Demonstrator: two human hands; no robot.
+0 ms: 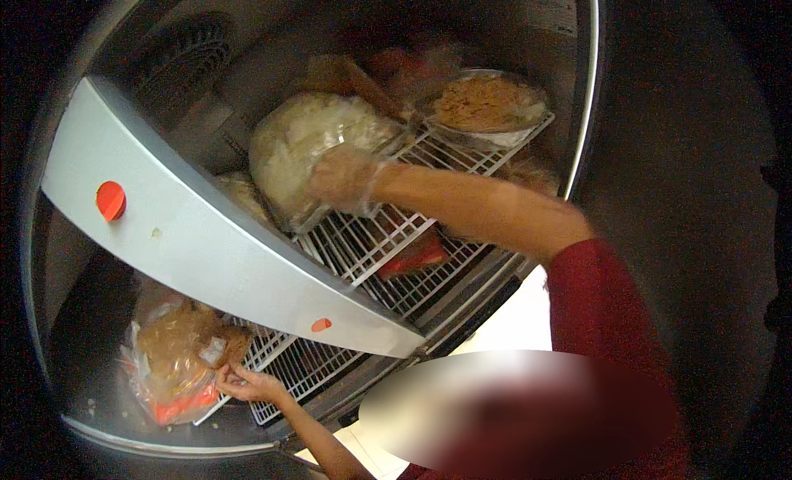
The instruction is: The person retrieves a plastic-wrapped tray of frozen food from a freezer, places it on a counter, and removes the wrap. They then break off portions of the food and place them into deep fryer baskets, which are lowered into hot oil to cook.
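My right hand [345, 180], in a clear plastic glove, is at the near side of a large clear container [291, 146] filled with pale shredded food. The hand is blurred, and its fingertips are partly lost against the plastic. Under the container runs a white wire shelf [396, 245] inside a refrigerator. Lower left, my left hand [250, 383] has curled fingers beside a plastic bag of bread [176, 356] with a red-orange band. Whether those fingers touch the bag or the wire rack [309, 368] cannot be told.
A pale centre post [229, 251] with red stickers divides the two openings. A round clear container of orange-brown food [489, 105] stands at the right end of the shelf. A red item [414, 260] lies below the wires. The refrigerator's rear is dark.
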